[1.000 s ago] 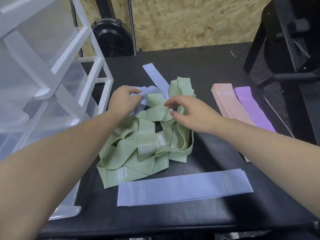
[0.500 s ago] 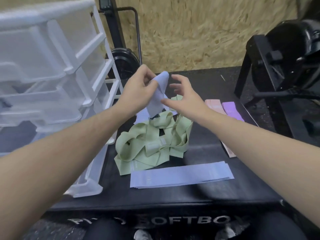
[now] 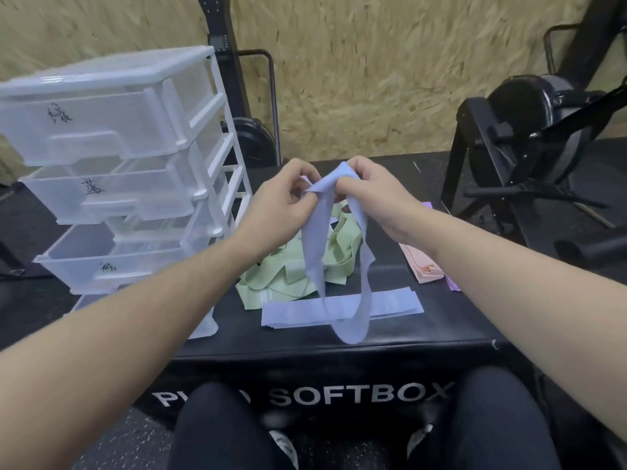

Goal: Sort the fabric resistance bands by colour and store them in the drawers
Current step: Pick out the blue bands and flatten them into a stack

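A pale blue band (image 3: 317, 252) hangs as a long loop above the black soft box (image 3: 441, 323). My left hand (image 3: 281, 201) and my right hand (image 3: 369, 195) both pinch its top end, close together. Under the loop lies a tangled heap of green bands (image 3: 281, 276). A flat stack of blue bands (image 3: 390, 301) lies near the box's front edge. A pink stack (image 3: 424, 269) and a purple band (image 3: 453, 284) sit at the right, partly hidden by my right forearm. The clear plastic drawer unit (image 3: 112, 157) stands at the left with its drawers pulled out.
Black gym equipment (image 3: 536, 130) stands at the right behind the box. A black frame with a fan-like wheel (image 3: 251, 140) stands behind the drawer unit against a chipboard wall. My knees (image 3: 217, 432) show below the box front.
Both hands have lifted a blue band out of the green heap and raised it; my right hand now grips it too. The camera has tilted up and back.
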Tool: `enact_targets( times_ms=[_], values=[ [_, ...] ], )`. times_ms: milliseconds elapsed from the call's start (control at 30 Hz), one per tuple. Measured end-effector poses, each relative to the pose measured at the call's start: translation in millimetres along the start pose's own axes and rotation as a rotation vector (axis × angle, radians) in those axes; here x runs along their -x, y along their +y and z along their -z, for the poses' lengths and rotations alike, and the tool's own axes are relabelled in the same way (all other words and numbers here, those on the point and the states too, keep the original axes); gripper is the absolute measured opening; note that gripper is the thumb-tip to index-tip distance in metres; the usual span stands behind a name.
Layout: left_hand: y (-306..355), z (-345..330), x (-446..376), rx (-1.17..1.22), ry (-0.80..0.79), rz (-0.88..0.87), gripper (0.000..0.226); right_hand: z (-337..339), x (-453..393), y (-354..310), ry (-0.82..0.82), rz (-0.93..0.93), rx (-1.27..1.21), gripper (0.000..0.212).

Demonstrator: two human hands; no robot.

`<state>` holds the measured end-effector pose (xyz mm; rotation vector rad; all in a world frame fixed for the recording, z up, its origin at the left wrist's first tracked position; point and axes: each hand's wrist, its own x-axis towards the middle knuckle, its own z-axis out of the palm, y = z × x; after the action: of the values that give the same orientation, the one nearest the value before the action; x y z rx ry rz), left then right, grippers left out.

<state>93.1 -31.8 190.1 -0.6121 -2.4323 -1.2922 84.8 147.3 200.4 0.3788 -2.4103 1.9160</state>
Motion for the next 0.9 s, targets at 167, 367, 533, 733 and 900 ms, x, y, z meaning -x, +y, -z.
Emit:
enact_targets(
  times_ms=[167, 367, 533, 733, 900],
  values=[
    [11, -17, 43, 0.055, -0.103, 0.087, 0.016, 6, 34, -15, -0.057, -0.09, -0.247, 0.01],
    [0, -33, 85, 0.001, -0.222, 0.198, 0.03, 22, 71, -16, -0.132, -0.106, -0.375, 0.025],
    [-12, -22, 97, 0.04, -0.112, 0.315, 0.034, 38, 88, 3, -0.002, -0.148, -0.341, 0.033],
    [-5, -8, 96, 0.263, -0.077, 0.431, 0.055, 48, 108, 30, 0.028, -0.213, -0.152, 0.026],
    [10, -4, 94, 0.407, -0.086, 0.515, 0.051, 52, 117, 51, 0.134, -0.244, 0.061, 0.033]
  ],
)
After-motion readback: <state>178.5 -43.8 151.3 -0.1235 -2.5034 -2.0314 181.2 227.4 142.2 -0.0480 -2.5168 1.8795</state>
